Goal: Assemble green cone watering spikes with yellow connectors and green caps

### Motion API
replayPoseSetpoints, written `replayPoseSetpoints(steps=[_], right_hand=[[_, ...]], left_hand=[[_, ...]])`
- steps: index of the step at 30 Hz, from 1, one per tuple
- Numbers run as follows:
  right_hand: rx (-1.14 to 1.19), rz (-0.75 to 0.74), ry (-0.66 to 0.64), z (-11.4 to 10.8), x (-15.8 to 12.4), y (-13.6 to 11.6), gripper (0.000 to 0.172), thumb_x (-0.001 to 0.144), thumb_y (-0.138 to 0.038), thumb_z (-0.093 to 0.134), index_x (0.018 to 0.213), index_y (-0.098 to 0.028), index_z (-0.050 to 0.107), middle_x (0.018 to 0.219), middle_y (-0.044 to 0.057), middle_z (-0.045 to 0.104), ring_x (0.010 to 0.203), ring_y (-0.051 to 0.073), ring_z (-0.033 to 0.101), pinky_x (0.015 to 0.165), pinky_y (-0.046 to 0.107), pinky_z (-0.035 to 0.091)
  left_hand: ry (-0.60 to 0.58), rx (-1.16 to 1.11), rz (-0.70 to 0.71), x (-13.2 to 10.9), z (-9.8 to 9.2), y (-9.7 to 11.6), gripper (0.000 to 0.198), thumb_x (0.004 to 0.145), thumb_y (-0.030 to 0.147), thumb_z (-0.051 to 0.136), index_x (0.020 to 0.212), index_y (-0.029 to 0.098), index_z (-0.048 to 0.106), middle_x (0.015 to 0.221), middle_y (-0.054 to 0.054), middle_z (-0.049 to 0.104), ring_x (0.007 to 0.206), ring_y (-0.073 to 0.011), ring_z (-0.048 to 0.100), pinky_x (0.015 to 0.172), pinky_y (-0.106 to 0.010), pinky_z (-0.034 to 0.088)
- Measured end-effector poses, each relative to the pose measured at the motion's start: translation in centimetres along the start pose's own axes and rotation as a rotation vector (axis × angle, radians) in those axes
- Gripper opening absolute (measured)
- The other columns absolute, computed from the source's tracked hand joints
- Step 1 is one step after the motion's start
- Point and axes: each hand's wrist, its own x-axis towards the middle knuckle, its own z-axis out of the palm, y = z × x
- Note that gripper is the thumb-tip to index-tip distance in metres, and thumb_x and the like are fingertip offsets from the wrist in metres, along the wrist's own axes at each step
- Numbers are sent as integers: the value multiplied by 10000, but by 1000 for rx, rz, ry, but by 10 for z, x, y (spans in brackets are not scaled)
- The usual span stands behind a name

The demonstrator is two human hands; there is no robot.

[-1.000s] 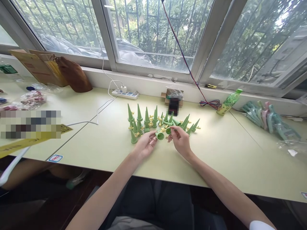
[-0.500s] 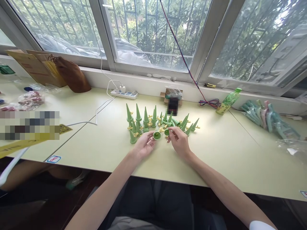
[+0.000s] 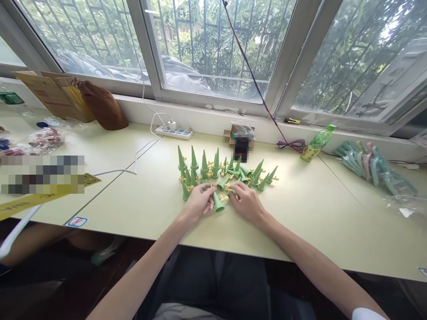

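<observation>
My left hand [image 3: 199,202] is closed on a green cone [image 3: 218,203], whose wide open end points down toward the table's front edge. A small yellow piece [image 3: 225,198] sticks out from that cone's side. To the right, my right hand [image 3: 243,198] has its fingers pressed together around a small green piece, mostly hidden by the fingers. Another green cone [image 3: 221,184] lies tilted between the hands. Behind them several green cones [image 3: 204,165] with yellow pieces stand upright on the pale table [image 3: 140,213], and others lie on their sides.
Along the back are a power strip [image 3: 174,131], a small box [image 3: 230,134], coiled wires [image 3: 293,145] and a green bottle [image 3: 317,143]. Bagged hangers [image 3: 375,166] lie at right. A brown pouch [image 3: 102,106] and plastic bags [image 3: 45,141] are at left.
The cone in my left hand has turned from its open end facing me to pointing downward. My right hand has lowered slightly. A green cone now shows between the hands.
</observation>
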Motion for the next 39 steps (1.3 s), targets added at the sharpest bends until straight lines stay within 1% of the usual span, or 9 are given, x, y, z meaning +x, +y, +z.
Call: replayPoseSetpoints(steps=[3,6,9,12,16,20,27,34,39], right_hand=[[-73,2,-26,-3,15,-2,186,961,-189,492,1052,-178,655,1023,103,665,793,181,642,676,291,514],[-123,-57,-192,-5,34,-3,221,914,-173,576,1121,-178,651,1076,118,644,1024,247,594,812,346,513],[-216,-83,-387,-3,50,-5,286,880,-140,611,1161,-167,660,1062,132,628,1018,267,557,849,387,494],[-266,-70,-472,3,58,-6,268,881,-129,609,1139,-153,679,1014,135,627,963,267,558,822,385,491],[-210,-82,-409,8,56,-5,232,884,-105,608,1106,-142,667,1052,139,641,997,279,564,830,391,501],[8,-110,-161,3,44,-2,253,947,-157,558,1194,-174,607,1154,129,638,1104,263,565,932,404,498],[220,-159,41,-1,27,-2,301,973,-226,543,1271,-265,562,1174,96,642,1094,240,615,902,397,537],[266,-127,73,1,24,-4,291,970,-219,550,1258,-259,571,1176,95,648,1024,220,651,854,378,560],[267,-101,80,0,21,-1,298,967,-215,546,1260,-258,570,1173,96,648,974,213,661,814,362,568]], left_hand=[[20,260,105,-3,0,-7,379,863,361,662,1158,161,532,416,67,534,248,-111,414,294,-201,285],[29,447,182,-3,5,-10,413,926,312,564,1294,174,438,428,80,545,287,-152,494,335,-225,366],[84,671,295,-1,9,-13,315,956,253,490,1262,179,485,482,62,571,367,-163,560,429,-249,441],[177,922,463,1,9,-15,235,961,200,465,1171,169,564,648,-13,662,594,-195,670,616,-286,499],[259,1225,451,0,5,-13,243,983,179,395,1140,120,572,861,-118,706,812,-250,701,695,-314,492],[266,1420,337,-3,2,-12,272,975,229,428,1196,119,540,941,-150,697,875,-292,695,673,-334,493],[226,1377,384,2,-3,-16,359,921,122,422,1275,116,481,905,-140,673,872,-280,681,692,-325,480],[263,987,587,-9,-14,-23,371,932,177,461,1299,155,421,723,-14,609,674,-202,637,628,-291,481],[222,770,659,-16,-22,-33,426,926,194,513,1338,211,405,918,-27,621,635,-121,613,629,-260,530]])
